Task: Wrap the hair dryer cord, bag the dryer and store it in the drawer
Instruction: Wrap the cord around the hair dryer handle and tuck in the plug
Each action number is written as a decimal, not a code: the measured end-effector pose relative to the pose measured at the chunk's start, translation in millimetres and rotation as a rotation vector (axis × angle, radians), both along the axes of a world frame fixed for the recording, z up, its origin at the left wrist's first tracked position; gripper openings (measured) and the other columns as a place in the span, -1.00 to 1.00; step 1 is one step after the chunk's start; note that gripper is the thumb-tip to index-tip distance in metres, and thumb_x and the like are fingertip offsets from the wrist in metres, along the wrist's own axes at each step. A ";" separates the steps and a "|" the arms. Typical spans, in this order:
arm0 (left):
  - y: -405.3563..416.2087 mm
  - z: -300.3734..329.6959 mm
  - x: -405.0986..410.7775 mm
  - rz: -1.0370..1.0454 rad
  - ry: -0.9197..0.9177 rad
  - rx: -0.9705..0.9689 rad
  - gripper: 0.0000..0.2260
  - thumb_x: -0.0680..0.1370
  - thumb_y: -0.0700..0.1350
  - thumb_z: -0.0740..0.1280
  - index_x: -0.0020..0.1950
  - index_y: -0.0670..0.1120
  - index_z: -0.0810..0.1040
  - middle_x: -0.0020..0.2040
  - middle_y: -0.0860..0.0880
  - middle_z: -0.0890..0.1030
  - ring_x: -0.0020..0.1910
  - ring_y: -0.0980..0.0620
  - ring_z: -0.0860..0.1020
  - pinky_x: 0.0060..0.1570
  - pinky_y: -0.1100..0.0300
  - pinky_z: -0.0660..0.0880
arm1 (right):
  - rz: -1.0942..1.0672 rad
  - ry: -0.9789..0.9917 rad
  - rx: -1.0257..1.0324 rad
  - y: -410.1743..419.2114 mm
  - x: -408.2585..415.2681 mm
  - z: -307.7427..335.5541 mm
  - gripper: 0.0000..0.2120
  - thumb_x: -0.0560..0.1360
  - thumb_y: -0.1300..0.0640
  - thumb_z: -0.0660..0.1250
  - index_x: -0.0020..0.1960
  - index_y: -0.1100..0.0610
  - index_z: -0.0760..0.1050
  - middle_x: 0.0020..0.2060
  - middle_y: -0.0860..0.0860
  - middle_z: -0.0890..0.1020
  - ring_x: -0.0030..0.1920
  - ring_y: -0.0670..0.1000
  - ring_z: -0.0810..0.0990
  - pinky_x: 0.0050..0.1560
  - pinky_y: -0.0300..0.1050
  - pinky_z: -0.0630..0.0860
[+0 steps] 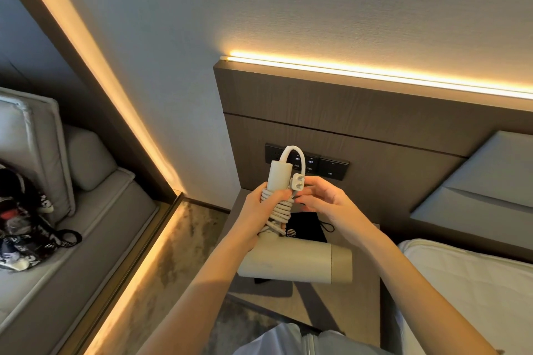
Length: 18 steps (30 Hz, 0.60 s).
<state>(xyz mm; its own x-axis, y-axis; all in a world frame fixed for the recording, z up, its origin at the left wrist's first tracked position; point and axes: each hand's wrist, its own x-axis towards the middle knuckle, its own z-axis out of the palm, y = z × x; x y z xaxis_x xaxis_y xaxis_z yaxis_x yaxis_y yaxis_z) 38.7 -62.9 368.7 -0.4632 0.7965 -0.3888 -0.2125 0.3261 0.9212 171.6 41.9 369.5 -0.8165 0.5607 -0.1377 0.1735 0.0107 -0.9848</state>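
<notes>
Cream-white plastic fills my grip: the hair dryer [300, 262] hangs in the air above the bedside table [354, 300], handle pointing up and away from me, barrel lying sideways below with its wide end to my right. My left hand [259, 210] is clenched around the handle, over the coils of the cord [281, 209], which is wound several turns around the handle's lower half. At the top of the handle the cord arcs out in a short loop and comes back down to the plug [297, 181], whose two prongs point to the right. My right hand [323, 199] is at the plug, fingertips pinching the cord just under it, so that hand is closed on the cord end. Beneath the dryer, flat on the table, lies a black drawstring bag [307, 229] with a pale round mark, its thin string trailing to the right. Behind my hands a row of dark switch panels [331, 168] is set in the brown wood headboard [375, 112], which carries a warm light strip [375, 73] along its top. White bedding [473, 291] lies to the right; to the left, a grey sofa [95, 210] holds a black patterned bag [26, 225].
</notes>
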 end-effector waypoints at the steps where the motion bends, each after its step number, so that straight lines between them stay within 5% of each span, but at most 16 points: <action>1: -0.1 -0.6 -2.0 -0.001 -0.021 0.013 -0.61 0.46 0.02 0.35 0.22 -0.09 0.41 -0.03 -0.17 0.55 -0.13 -0.09 0.57 -0.08 -0.04 0.59 | 0.029 -0.015 -0.003 0.7 3.1 0.5 -0.75 0.52 0.12 0.27 0.20 0.03 0.47 0.07 -0.02 0.63 0.09 -0.08 0.60 0.08 -0.24 0.56; 4: -1.8 -3.2 -10.2 0.053 -0.126 0.059 -0.66 0.45 0.01 0.36 0.16 -0.09 0.44 -0.17 -0.13 0.56 -0.28 -0.01 0.58 -0.29 0.08 0.57 | -0.004 -0.022 -0.069 9.1 19.4 1.3 -0.64 0.46 -0.07 0.22 0.21 -0.01 0.49 0.08 -0.05 0.64 0.11 -0.10 0.60 0.06 -0.26 0.55; 7: -0.6 -4.7 -19.1 0.222 -0.317 0.057 -0.72 0.43 0.01 0.38 0.07 -0.07 0.46 -0.25 -0.11 0.57 -0.36 0.01 0.57 -0.32 0.09 0.56 | -0.174 0.100 -0.276 14.7 44.8 -10.4 -0.51 0.53 -0.06 0.07 0.34 0.19 0.38 0.11 0.04 0.61 0.14 0.00 0.58 0.13 -0.12 0.49; 11: 3.4 -6.8 -19.6 0.386 -0.559 0.052 -0.72 0.42 0.04 0.38 0.02 -0.08 0.49 -0.31 -0.10 0.58 -0.44 0.02 0.56 -0.34 0.12 0.54 | -0.173 0.208 -0.586 -16.7 48.3 -24.4 -0.20 0.20 -0.38 0.37 0.30 0.04 0.40 0.16 0.03 0.62 0.18 0.03 0.58 0.04 -0.03 0.58; 14: 6.8 -10.9 -9.9 0.399 -0.592 0.062 -0.70 0.42 0.05 0.38 0.04 -0.10 0.51 -0.30 -0.10 0.59 -0.42 0.01 0.58 -0.29 0.10 0.57 | -0.231 0.229 -0.628 -36.3 31.0 -24.0 -0.14 0.03 -0.33 0.52 0.23 0.00 0.41 0.10 0.02 0.63 0.14 0.01 0.60 -0.04 -0.05 0.61; 18: 4.7 -18.1 -8.2 0.365 -0.581 0.054 -0.68 0.44 0.06 0.36 0.08 -0.11 0.52 -0.29 -0.11 0.61 -0.30 -0.06 0.61 -0.12 -0.01 0.57 | -0.394 0.199 -0.498 -40.5 17.7 -23.6 -0.52 0.22 -0.02 0.47 0.09 0.01 0.44 0.04 0.12 0.60 0.07 0.04 0.61 -0.11 -0.10 0.58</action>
<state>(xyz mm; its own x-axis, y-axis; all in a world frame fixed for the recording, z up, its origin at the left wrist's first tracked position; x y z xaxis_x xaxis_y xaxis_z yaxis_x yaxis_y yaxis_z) 30.5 -58.2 350.6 -0.4336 0.6541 -0.6198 -0.7646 0.0968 0.6372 189.4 1.4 345.9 -0.6002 0.7309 -0.3249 -0.1146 -0.4806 -0.8694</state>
